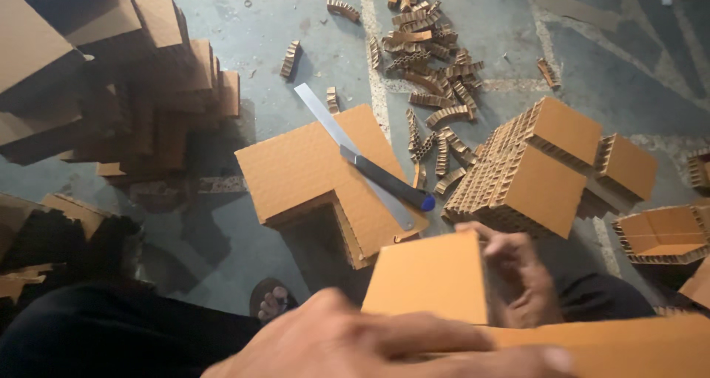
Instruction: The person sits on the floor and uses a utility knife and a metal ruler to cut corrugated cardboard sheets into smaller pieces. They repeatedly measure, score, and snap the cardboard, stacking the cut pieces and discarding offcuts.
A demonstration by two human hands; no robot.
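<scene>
Two hands hold cardboard near the camera: the left hand (384, 345) lies over a long strip (614, 345) that runs left to right, and the right hand (518, 274) grips a square block (429, 278) at its right edge. Beyond them, a knife (388, 180) lies diagonally on a slab (310, 163), blade pointing up-left, with bare floor (222, 252) to its left.
</scene>
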